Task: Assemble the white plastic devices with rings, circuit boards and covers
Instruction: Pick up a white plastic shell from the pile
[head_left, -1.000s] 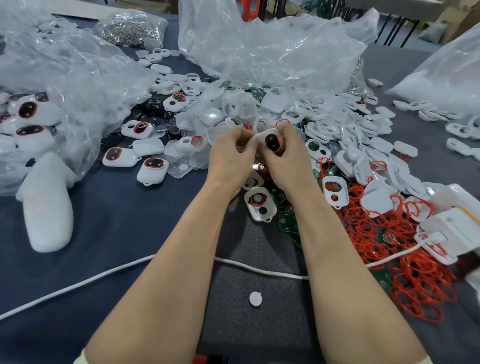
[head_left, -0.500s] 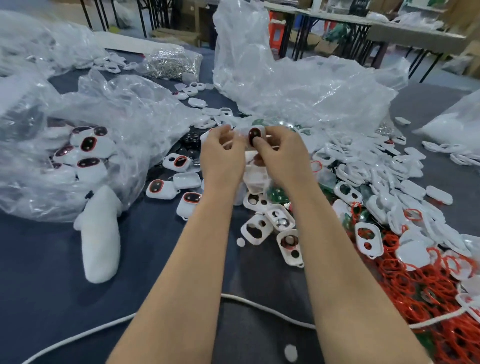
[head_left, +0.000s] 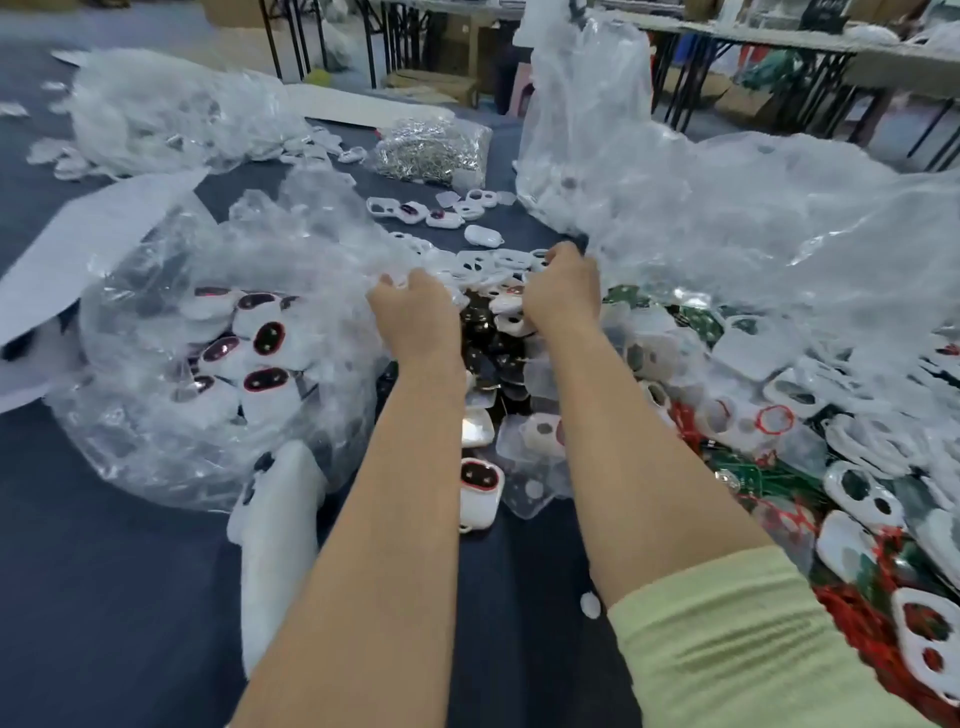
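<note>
My left hand (head_left: 415, 312) is stretched out to the rim of a clear plastic bag (head_left: 156, 441) that holds several finished white devices with dark red-rimmed windows (head_left: 267, 338). Its fingers are curled and a bit of white shows at the tips. My right hand (head_left: 563, 291) is curled over the heap of white shells (head_left: 498, 262), with its fingers turned away from me. One finished device (head_left: 480, 491) lies on the dark cloth between my forearms. Red rings (head_left: 852, 618), green circuit boards (head_left: 748, 473) and white covers (head_left: 862, 493) are piled at the right.
A big crumpled clear bag (head_left: 727, 208) rises at the back right. A small bag of shiny metal parts (head_left: 431, 150) sits at the back. A long white padded object (head_left: 275, 545) lies by my left forearm, with white sheets (head_left: 78, 244) at the far left.
Both hands held one white device up close together. They have since reached forward and apart, the left to the bag's rim, and that device is out of sight. The view has tilted up.
</note>
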